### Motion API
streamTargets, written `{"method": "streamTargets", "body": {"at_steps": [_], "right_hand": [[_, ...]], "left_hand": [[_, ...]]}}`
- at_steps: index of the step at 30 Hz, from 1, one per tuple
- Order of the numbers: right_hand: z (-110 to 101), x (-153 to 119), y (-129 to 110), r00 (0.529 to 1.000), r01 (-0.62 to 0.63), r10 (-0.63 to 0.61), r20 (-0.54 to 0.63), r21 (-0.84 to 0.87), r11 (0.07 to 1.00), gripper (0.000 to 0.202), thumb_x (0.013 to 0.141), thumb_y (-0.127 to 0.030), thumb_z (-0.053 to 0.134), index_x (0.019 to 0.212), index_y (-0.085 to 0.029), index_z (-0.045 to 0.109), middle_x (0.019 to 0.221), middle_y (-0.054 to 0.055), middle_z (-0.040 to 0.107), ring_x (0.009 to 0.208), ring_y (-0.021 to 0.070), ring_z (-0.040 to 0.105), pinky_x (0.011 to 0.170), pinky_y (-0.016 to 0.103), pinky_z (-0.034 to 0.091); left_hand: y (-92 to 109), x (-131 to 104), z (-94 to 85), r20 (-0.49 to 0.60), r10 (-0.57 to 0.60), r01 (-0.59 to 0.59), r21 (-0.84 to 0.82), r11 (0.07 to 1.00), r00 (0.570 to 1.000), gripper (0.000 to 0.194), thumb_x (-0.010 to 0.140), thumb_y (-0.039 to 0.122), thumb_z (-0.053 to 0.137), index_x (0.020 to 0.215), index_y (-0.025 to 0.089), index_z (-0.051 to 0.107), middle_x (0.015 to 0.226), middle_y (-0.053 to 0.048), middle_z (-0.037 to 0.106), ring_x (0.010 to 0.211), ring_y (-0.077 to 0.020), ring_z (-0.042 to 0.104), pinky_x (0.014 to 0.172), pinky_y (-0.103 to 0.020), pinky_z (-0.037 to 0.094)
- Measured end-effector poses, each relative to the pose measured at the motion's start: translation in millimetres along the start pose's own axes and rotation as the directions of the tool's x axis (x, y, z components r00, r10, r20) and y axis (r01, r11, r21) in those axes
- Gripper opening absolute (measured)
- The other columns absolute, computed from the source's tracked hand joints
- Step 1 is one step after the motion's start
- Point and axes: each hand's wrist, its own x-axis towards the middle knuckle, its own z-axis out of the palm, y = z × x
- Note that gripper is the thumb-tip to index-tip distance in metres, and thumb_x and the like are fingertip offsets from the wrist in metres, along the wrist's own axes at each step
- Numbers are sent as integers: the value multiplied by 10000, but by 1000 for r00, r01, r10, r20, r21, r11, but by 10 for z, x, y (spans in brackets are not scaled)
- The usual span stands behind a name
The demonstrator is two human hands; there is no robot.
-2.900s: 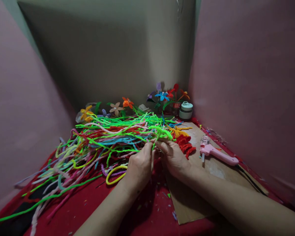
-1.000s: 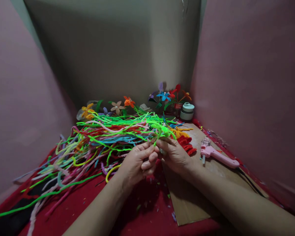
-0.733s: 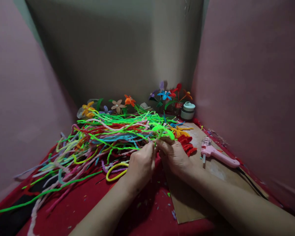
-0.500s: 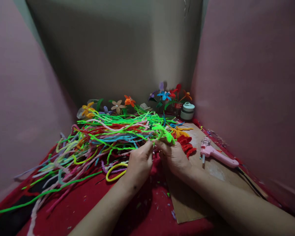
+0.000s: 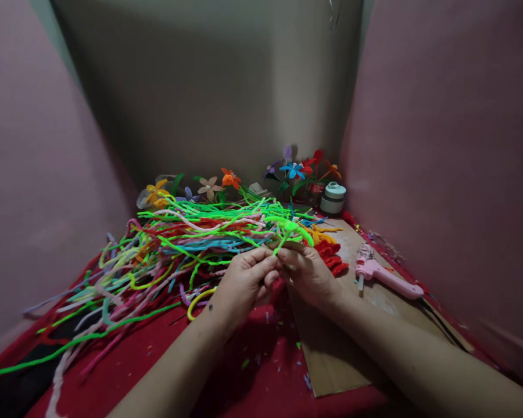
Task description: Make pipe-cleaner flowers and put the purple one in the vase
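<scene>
Between my two hands is a bright green pipe-cleaner piece [image 5: 293,227], its short stem pointing down to my fingertips and its loops spreading above them. My left hand [image 5: 249,280] is closed in a pinch at the foot of the stem. My right hand [image 5: 310,273] pinches the same stem from the other side, thumb and fingers together. The fingertips of both hands nearly meet. Just beyond them lies a large heap of pipe cleaners [image 5: 200,232] in green, pink, red and blue. Red bent pipe-cleaner pieces [image 5: 331,259] rest right of my right hand.
A pink glue gun [image 5: 387,280] lies on a brown board [image 5: 344,366] at the right, its cord trailing. Yellow scissor handles [image 5: 196,306] show beside my left wrist. At the back stand pipe-cleaner flowers [image 5: 293,169] and a pale green jar [image 5: 332,197]. Red cloth [image 5: 253,377] covers the table.
The green piece has turned, so its stem now shows between my fingers. My left hand has rolled, bringing its thumb and fingers into view. The right hand has shifted slightly.
</scene>
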Motion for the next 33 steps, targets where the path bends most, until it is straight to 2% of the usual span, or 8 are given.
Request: {"method": "streamTargets", "body": {"at_steps": [4,7,9,12,14,20,27,33], "right_hand": [[-1,12,6,999,-34,33,13,70,997,216,659,-258,736,863,-196,706,567,-34,560,508,86,442,503,226,329],[-6,11,21,1000,-9,10,-9,106,994,122,639,-226,754,751,-200,715,616,-21,608,540,92,468,537,240,356],[-11,12,31,999,24,-20,-37,111,993,107,641,-213,753,741,-201,717,648,-20,619,537,85,457,531,237,352],[-10,13,42,998,33,-26,-64,109,994,110,639,-202,755,740,-192,712,640,-24,608,535,82,448,520,229,348],[-3,11,50,998,25,-17,-64,124,992,116,638,-214,756,738,-185,705,676,-14,625,573,95,484,527,228,364],[18,22,94,993,60,-54,-103,56,997,133,667,-268,749,743,-172,697,658,-19,618,494,72,461,465,223,315],[53,7,87,996,27,-24,-82,36,999,226,713,-379,695,772,-162,665,579,-16,586,467,93,483,478,240,368],[74,-19,81,999,10,-3,-54,138,990,176,724,-330,689,742,-158,656,637,0,606,495,95,492,492,243,400]], "left_hand": [[16,18,-82,193,-77,94,-81,992,978,177,805,328,560,731,171,523,467,99,348,323,-12,114,315,-153,157],[11,22,-84,168,-68,60,53,997,983,211,829,372,508,749,177,525,476,91,342,337,-26,135,335,-166,155],[-22,25,-66,57,92,-105,322,941,994,209,829,352,496,723,176,534,505,64,387,382,-48,246,382,-182,218],[-90,39,-45,12,448,-324,708,627,894,168,786,256,527,640,173,539,569,34,442,517,-83,367,516,-208,308],[-114,52,-31,7,519,-338,767,546,855,178,777,232,517,611,172,538,571,35,436,545,-90,370,554,-215,315],[-72,72,34,-156,205,-117,441,890,966,252,761,329,548,577,160,517,471,73,344,427,-58,253,429,-199,221],[-70,53,72,-197,174,-107,308,945,965,261,723,299,599,528,145,520,439,61,395,397,-43,275,396,-192,188],[-112,38,99,-219,268,-186,336,923,938,245,746,263,583,541,150,511,477,57,422,435,-49,318,416,-183,232]]}}
